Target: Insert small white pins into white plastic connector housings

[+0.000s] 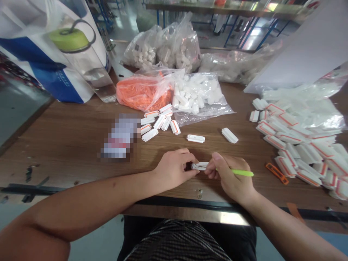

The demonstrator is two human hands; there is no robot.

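Between my hands, close to the table's front edge, is a small white plastic piece (200, 166). My left hand (176, 165) pinches its left end between thumb and fingers. In my right hand (231, 177) is a tool with a bright green handle (243, 173), gripped like a pen; its tip is hidden by the fingers. My right fingertips touch or nearly touch the piece's right end. Just beyond my hands lie two loose white plastic pieces, one (195, 138) straight ahead and another (230, 135) further right.
White pieces with orange strips (296, 145) are heaped at right, beside a flat orange part (276, 173). Several more (160, 121) lie before a bag of orange parts (144, 92) and a bag of white parts (201, 90). A green-lidded bottle (89, 69) stands at back left.
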